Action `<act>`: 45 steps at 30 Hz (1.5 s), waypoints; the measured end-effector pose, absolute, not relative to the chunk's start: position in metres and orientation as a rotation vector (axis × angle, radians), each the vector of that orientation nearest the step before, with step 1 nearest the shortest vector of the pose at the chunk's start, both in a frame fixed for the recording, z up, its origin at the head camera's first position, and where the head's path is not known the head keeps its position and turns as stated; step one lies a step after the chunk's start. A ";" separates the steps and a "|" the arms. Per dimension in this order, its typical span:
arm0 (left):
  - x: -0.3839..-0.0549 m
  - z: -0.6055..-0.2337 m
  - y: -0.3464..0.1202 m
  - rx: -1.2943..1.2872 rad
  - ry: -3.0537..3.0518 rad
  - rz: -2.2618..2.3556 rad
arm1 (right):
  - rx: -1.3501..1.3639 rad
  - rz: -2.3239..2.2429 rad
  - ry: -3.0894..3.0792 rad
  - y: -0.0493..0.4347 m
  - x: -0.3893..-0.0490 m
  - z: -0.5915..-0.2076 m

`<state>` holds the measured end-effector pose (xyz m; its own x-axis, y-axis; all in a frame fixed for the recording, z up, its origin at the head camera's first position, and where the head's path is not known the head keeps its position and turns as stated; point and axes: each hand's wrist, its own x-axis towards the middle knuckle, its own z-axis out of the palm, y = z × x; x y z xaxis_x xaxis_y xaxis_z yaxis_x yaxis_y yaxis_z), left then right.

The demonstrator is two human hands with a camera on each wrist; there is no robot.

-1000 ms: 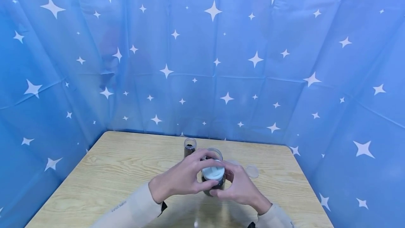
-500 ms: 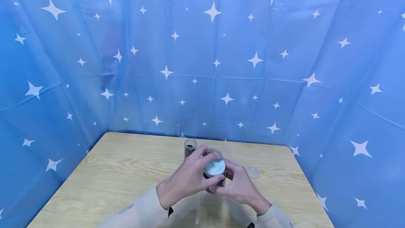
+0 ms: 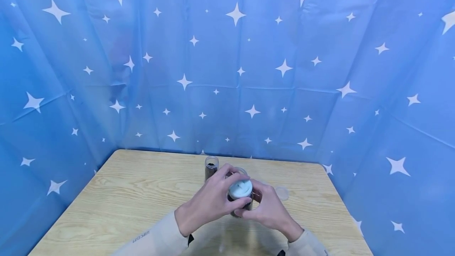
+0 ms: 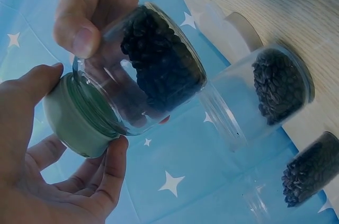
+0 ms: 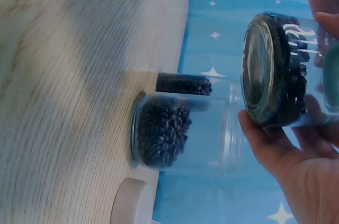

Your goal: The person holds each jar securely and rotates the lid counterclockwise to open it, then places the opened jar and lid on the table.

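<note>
In the head view my left hand grips the pale green lid, thumb on the near side and fingers around the far side. The lid sits on the mouth of a clear glass jar, partly filled with dark coffee beans. My right hand holds that jar around its body. In the left wrist view the jar is off the table. Beyond it stands a second, lidless jar of beans, mostly hidden by my left hand in the head view. A narrower open jar of beans stands to its left.
A round whitish lid rests on the wooden table near the second jar. A translucent disc lies to the right of my right hand. A blue curtain with white stars encloses the table behind and at the sides.
My left hand has shifted slightly right and its fingers have changed their place around the lid. The held jar and lid appear slightly higher in the head view. The right hand is nearly still.
</note>
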<state>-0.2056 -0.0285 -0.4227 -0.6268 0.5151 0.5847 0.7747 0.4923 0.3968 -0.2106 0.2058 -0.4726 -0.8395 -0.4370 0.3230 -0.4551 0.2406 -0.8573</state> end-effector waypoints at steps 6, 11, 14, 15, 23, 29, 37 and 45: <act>-0.205 -0.423 -0.029 -1.076 -2.347 -0.913 | 0.875 1.724 -2.470 0.206 -0.211 -0.473; -0.206 -0.423 -0.032 -1.104 -2.348 -0.875 | 0.880 1.740 -2.474 0.206 -0.210 -0.473; -0.208 -0.423 -0.036 -1.141 -2.347 -0.854 | 0.888 1.753 -2.475 0.206 -0.210 -0.474; -0.209 -0.422 -0.037 -1.159 -2.345 -0.859 | 0.892 1.755 -2.475 0.207 -0.210 -0.474; -0.219 -0.421 -0.050 -1.387 -2.342 -0.971 | 0.944 1.739 -2.467 0.209 -0.210 -0.477; -0.226 -0.420 -0.057 -1.601 -2.236 -0.945 | 1.002 1.750 -2.472 0.211 -0.211 -0.478; -0.230 -0.419 -0.063 -1.766 -2.135 -0.926 | 1.141 1.774 -2.453 0.214 -0.211 -0.477; -0.233 -0.415 -0.064 -1.791 -2.140 -0.851 | 1.205 1.753 -2.444 0.216 -0.213 -0.474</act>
